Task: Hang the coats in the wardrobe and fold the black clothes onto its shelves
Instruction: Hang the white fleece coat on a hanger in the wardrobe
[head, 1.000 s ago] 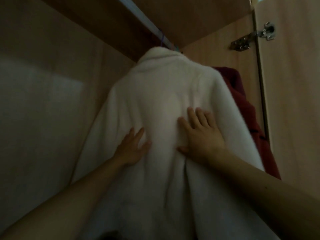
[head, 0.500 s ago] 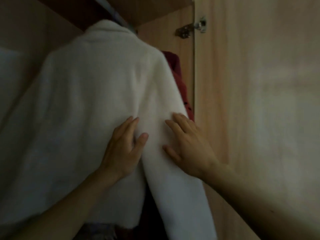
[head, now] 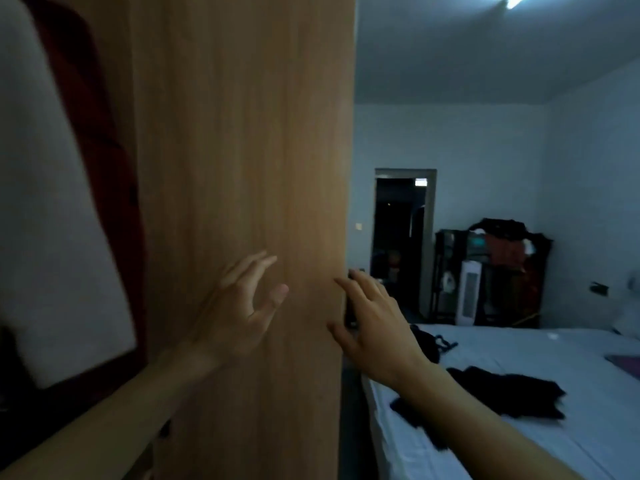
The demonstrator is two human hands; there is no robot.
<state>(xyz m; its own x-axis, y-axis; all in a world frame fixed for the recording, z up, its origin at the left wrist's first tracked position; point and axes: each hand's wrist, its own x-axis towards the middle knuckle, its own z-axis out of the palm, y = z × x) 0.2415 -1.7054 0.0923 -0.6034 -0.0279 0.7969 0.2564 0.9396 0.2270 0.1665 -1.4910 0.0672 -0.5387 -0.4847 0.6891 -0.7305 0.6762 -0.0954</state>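
Head view: left hand (head: 239, 317) and right hand (head: 374, 327) hover empty, fingers loosely spread, before the wardrobe door (head: 242, 150). White coat (head: 52, 220) hangs left of it; black clothes (head: 502, 393) lie right of it, where a hasty grab may tangle them.

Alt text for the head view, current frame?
Two bare hands, the left hand and the right hand, reach open-fingered at a wooden wardrobe door, holding nothing. At left, a white coat hangs beside a red coat. At right, black clothes lie on a pale-sheeted bed.
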